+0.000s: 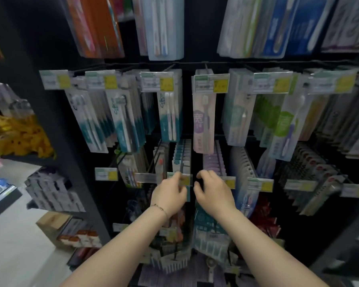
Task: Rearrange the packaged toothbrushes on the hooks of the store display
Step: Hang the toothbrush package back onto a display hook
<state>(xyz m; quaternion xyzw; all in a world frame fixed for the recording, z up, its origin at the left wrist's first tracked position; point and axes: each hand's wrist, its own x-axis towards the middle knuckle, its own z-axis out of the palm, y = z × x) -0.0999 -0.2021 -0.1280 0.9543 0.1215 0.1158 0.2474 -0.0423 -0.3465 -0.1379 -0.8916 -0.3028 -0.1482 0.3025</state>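
Packaged toothbrushes hang in rows on black hooks. My left hand point(170, 191) reaches the front of the pale blue pack row point(182, 156) and its curled fingers pinch the front blue pack point(187, 193) at the yellow price tag point(184, 180). My right hand point(212, 190) is just to the right, fingers curled in front of the purple pack row point(214, 162). Whether it holds anything is hidden. Above hang a lilac pack point(203, 121) and a teal-and-white pack point(170, 117).
More packs crowd the hooks left and right, such as the green pack point(286, 125) and dark packs point(315, 168). Long hook wires jut toward me. A lower row point(207, 228) hangs under my wrists. The floor point(19, 245) and a cardboard box point(54, 220) lie at the left.
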